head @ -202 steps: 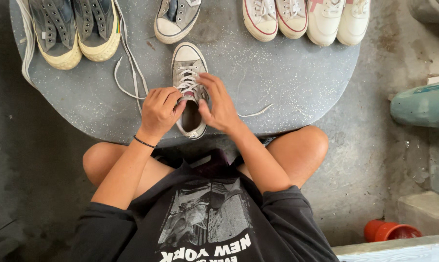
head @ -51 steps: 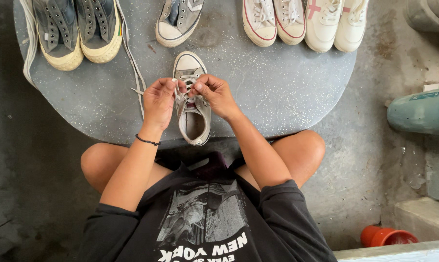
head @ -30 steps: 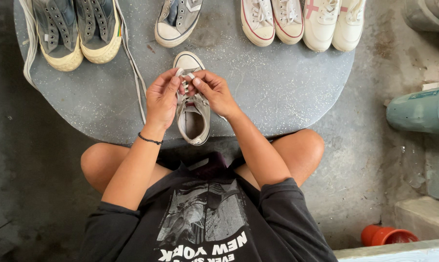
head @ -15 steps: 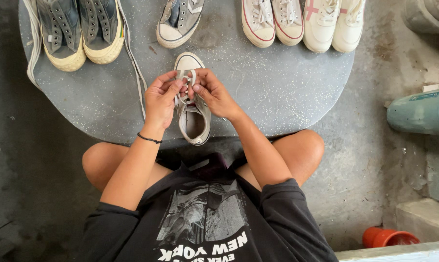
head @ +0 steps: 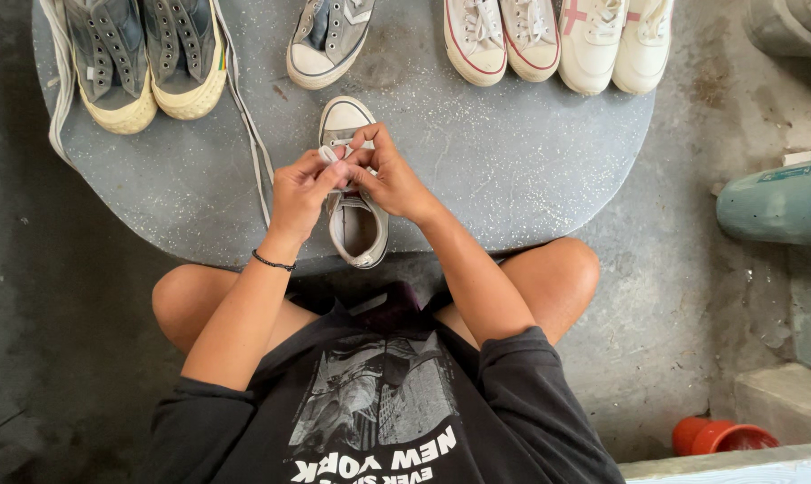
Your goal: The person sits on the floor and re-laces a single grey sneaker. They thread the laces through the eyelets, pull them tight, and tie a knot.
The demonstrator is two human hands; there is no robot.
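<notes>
A grey sneaker point(head: 355, 211) is set on the round grey surface point(head: 513, 188), its toe pointing away from the person, directly under both hands. The left hand point(head: 300, 190) is curled over the left edge of the sneaker, its fingers drawn together and pinched on a white lace point(head: 328, 154) near the front eyelets. The right hand point(head: 389, 175) is held just beside it, touching it at the fingertips, with its fingers likewise closed and pinched on the same lace above the tongue. Neither hand is spread; both are clamped at the fingertips on the lace. A dark band point(head: 272, 263) is worn on the left wrist.

Beyond the left hand, a loose white lace point(head: 247, 125) is laid across the surface, and farther out a pair of grey sneakers with cream soles point(head: 146, 58) is placed. Straight ahead of the hands, 1 grey-and-white sneaker point(head: 327, 40) is seen. Beyond the right hand, well apart, 2 pairs of white sneakers point(head: 558, 36) are lined up at the far edge. Far to the right of the right hand, a teal container point(head: 773, 204) is lying on the concrete floor, and an orange pot point(head: 721, 436) is seen nearer the person.
</notes>
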